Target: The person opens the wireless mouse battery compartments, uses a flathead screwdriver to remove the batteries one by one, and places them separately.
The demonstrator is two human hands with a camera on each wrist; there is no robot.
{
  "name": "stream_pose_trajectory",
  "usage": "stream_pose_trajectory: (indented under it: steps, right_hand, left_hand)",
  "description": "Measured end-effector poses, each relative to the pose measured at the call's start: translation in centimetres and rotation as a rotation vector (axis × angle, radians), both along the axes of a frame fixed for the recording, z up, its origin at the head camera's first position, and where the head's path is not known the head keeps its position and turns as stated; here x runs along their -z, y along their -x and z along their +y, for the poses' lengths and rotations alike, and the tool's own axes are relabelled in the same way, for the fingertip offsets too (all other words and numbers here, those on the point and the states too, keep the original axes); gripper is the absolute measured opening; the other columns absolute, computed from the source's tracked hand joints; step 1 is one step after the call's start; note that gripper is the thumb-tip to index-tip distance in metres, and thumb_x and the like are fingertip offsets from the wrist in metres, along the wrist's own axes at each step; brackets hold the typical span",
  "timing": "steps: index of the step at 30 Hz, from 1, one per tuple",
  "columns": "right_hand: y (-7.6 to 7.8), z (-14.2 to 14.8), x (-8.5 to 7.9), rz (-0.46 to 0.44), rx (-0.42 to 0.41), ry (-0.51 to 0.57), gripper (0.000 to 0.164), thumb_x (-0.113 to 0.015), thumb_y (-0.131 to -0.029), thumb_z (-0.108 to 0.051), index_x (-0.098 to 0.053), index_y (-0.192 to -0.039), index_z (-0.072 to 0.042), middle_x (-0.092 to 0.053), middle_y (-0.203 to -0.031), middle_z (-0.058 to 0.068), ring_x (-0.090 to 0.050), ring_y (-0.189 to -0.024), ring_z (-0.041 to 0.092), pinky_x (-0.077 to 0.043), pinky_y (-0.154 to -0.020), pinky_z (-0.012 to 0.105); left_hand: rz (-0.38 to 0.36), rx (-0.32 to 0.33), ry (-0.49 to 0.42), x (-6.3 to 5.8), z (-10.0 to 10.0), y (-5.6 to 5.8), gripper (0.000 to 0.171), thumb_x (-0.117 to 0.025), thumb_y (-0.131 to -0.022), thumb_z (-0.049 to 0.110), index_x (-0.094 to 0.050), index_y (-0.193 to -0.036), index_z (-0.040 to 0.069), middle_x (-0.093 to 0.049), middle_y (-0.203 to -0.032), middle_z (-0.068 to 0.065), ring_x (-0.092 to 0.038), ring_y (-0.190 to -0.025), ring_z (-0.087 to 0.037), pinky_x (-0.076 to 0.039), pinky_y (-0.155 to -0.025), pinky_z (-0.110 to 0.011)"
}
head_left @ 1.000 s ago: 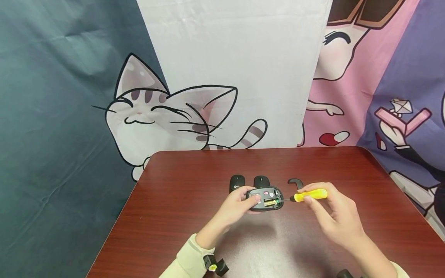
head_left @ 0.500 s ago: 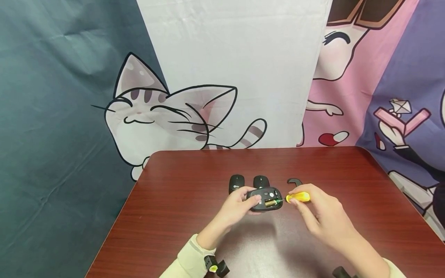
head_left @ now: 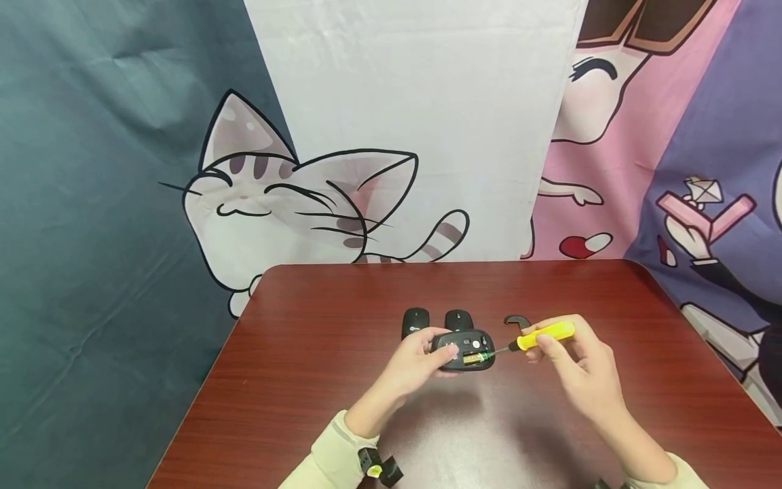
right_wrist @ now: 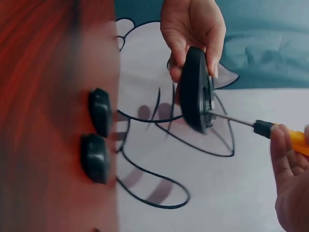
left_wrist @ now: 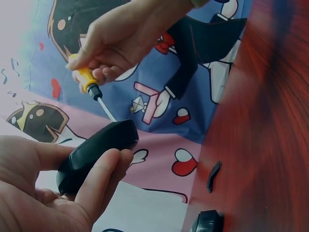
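Note:
Held up over the table, a black computer mouse (head_left: 459,342) has its underside toward the head camera. My left hand (head_left: 415,361) grips its left end, thumb on the underside and fingers beneath. A green and gold battery (head_left: 474,358) lies in the uncovered slot of the mouse. Between thumb and fingers my right hand (head_left: 583,370) pinches a screwdriver (head_left: 546,335) with a yellow handle and black collar. Its thin metal shaft slants down to the left, the tip at the slot's right end by the battery. In the right wrist view the shaft (right_wrist: 233,118) meets the mouse's underside.
Two more black mice, one on the left (head_left: 416,321) and one on the right (head_left: 458,319), stand on the brown table (head_left: 330,305) behind the held mouse. A curved black cover piece (head_left: 518,319) lies to their right. A printed cloth backdrop (head_left: 427,102) hangs behind the table.
The right hand with the screwdriver came in toward the mouse, then drew back right with the handle tilted higher. The left hand and mouse stay nearly in place, the underside slightly turned.

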State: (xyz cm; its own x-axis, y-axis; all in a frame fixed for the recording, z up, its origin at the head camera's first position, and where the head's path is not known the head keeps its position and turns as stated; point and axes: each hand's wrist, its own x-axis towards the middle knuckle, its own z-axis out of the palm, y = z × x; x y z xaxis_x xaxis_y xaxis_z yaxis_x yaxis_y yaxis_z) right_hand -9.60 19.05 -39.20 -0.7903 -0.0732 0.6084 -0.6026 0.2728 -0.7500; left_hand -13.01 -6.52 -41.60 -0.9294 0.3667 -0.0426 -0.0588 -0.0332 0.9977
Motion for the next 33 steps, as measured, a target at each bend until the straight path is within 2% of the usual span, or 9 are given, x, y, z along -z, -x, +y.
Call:
stream_pose_trajectory:
  steps: [3, 5, 8, 15, 17, 22, 25, 31, 33]
  right_hand:
    - [0.3, 0.4, 0.8, -0.069, -0.101, 0.211, 0.016, -0.053, -0.095, 0.018, -0.051, -0.111, 0.016, -0.075, -0.103, 0.001, -0.071, -0.072, 0.012, -0.064, -0.069, 0.020]
    - [0.6, 0.5, 1.4, -0.077, -0.168, 0.332, 0.014, -0.048, -0.097, 0.019, -0.048, -0.111, 0.019, -0.075, -0.105, 0.006, -0.071, -0.072, 0.016, -0.064, -0.069, 0.022]
    - [0.9, 0.5, 2.5, -0.082, -0.243, 0.486, 0.014, -0.043, -0.098, 0.019, -0.049, -0.111, 0.017, -0.074, -0.105, 0.011, -0.070, -0.073, 0.019, -0.064, -0.069, 0.024]
    - [1.1, 0.1, 4.8, -0.193, -0.260, 0.715, 0.022, -0.040, -0.105, 0.008, -0.060, -0.111, 0.000, -0.076, -0.096, 0.008, -0.072, -0.071, 0.014, -0.063, -0.062, 0.022]
    - [1.2, -0.2, 5.4, -0.213, -0.314, 0.814, 0.024, -0.038, -0.106, 0.007, -0.060, -0.112, 0.001, -0.076, -0.096, 0.011, -0.073, -0.072, 0.016, -0.063, -0.063, 0.023]
    - [1.5, -0.7, 6.1, -0.219, -0.532, 1.058, 0.030, -0.029, -0.107, 0.007, -0.058, -0.115, 0.008, -0.072, -0.105, 0.022, -0.073, -0.079, 0.024, -0.065, -0.072, 0.029]
    - [1.5, -0.9, 6.1, -0.220, -0.553, 1.073, 0.031, -0.028, -0.107, 0.007, -0.057, -0.115, 0.009, -0.072, -0.105, 0.023, -0.072, -0.080, 0.026, -0.065, -0.073, 0.030]
    - [1.4, -0.5, 5.5, -0.265, -0.349, 0.944, 0.028, -0.034, -0.108, 0.003, -0.062, -0.111, -0.001, -0.075, -0.099, 0.013, -0.072, -0.074, 0.018, -0.065, -0.069, 0.026]
    - [1.4, -0.4, 5.4, -0.271, -0.336, 0.911, 0.029, -0.034, -0.108, 0.003, -0.062, -0.111, -0.003, -0.075, -0.100, 0.012, -0.073, -0.076, 0.018, -0.065, -0.071, 0.027]
  left_hand:
    - [-0.007, -0.002, -0.002, 0.2, 0.0, 0.1, 0.034, -0.062, -0.098, 0.002, -0.056, -0.128, -0.013, -0.069, -0.113, -0.023, -0.073, -0.090, -0.025, -0.066, -0.079, -0.041]
    - [-0.014, -0.003, 0.000, 0.3, -0.1, 0.2, 0.034, -0.061, -0.099, 0.003, -0.056, -0.128, -0.013, -0.069, -0.112, -0.023, -0.073, -0.089, -0.023, -0.066, -0.080, -0.043]
    - [-0.023, 0.001, -0.001, 0.5, -0.2, 0.3, 0.034, -0.060, -0.100, 0.005, -0.055, -0.128, -0.014, -0.069, -0.111, -0.022, -0.073, -0.089, -0.021, -0.065, -0.081, -0.045]
    - [-0.055, -0.025, -0.027, 0.7, -0.4, 0.2, 0.035, -0.059, -0.100, 0.004, -0.054, -0.129, -0.014, -0.069, -0.110, -0.024, -0.073, -0.092, -0.027, -0.063, -0.085, -0.053]
    - [-0.058, -0.034, -0.028, 0.7, -0.5, 0.2, 0.035, -0.059, -0.100, 0.004, -0.054, -0.129, -0.014, -0.069, -0.110, -0.025, -0.073, -0.092, -0.029, -0.063, -0.084, -0.052]
    - [-0.062, -0.043, -0.022, 0.8, -0.5, 0.3, 0.035, -0.059, -0.100, 0.004, -0.054, -0.129, -0.014, -0.069, -0.108, -0.023, -0.073, -0.090, -0.027, -0.063, -0.085, -0.052]
    - [-0.068, -0.047, -0.023, 0.9, -0.6, 0.3, 0.036, -0.060, -0.100, 0.005, -0.054, -0.129, -0.014, -0.070, -0.108, -0.023, -0.073, -0.089, -0.027, -0.063, -0.086, -0.052]
    - [-0.081, -0.046, -0.031, 1.3, -0.7, 0.4, 0.036, -0.059, -0.100, 0.009, -0.054, -0.129, -0.013, -0.070, -0.107, -0.022, -0.075, -0.090, -0.031, -0.063, -0.086, -0.048]
    - [-0.081, -0.037, -0.033, 1.5, -0.7, 0.5, 0.036, -0.060, -0.100, 0.010, -0.055, -0.127, -0.013, -0.071, -0.107, -0.022, -0.074, -0.090, -0.030, -0.065, -0.084, -0.045]
